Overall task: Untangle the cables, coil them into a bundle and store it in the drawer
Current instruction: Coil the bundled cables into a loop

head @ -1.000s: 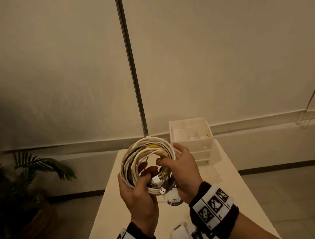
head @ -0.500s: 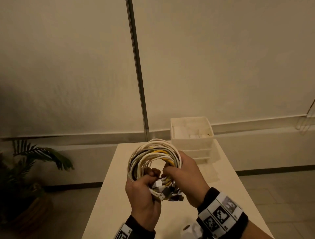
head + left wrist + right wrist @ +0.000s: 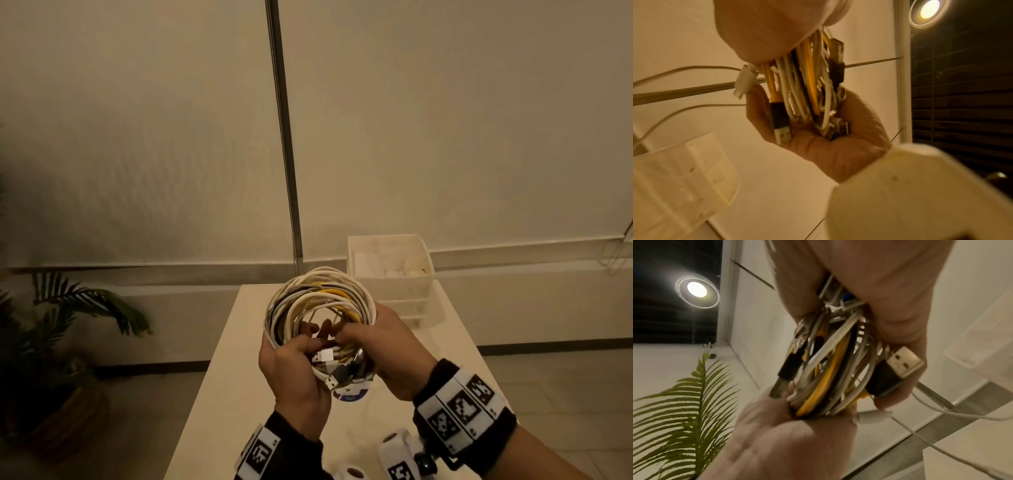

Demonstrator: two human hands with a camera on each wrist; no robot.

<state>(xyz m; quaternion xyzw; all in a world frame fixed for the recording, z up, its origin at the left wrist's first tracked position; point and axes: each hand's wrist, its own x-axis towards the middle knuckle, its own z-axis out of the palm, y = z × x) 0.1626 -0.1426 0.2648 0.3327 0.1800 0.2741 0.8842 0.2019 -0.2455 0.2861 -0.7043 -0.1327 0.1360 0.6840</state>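
Note:
A coil of white, yellow and dark cables (image 3: pixel 322 301) is held upright above the white table (image 3: pixel 236 346). My left hand (image 3: pixel 296 366) grips the coil's lower left. My right hand (image 3: pixel 385 346) grips its lower right, fingers curled through the loop. Several USB plugs (image 3: pixel 337 368) bunch between the two palms. In the left wrist view the cable bundle (image 3: pixel 803 91) runs from my left hand (image 3: pixel 766 24) into my right hand (image 3: pixel 828 142). In the right wrist view my right hand (image 3: pixel 869 280) and left hand (image 3: pixel 787 434) clamp the bundle (image 3: pixel 828 369). The white drawer unit (image 3: pixel 390 274) stands at the table's far right.
A round tape roll (image 3: pixel 349 394) lies on the table under my hands. A potted plant (image 3: pixel 68 325) stands on the floor to the left. A dark pole (image 3: pixel 284 137) runs up the wall behind the table.
My hands have drawn closer together at the bottom of the coil, and the plug ends are now bunched between them. The coil stays held above the table.

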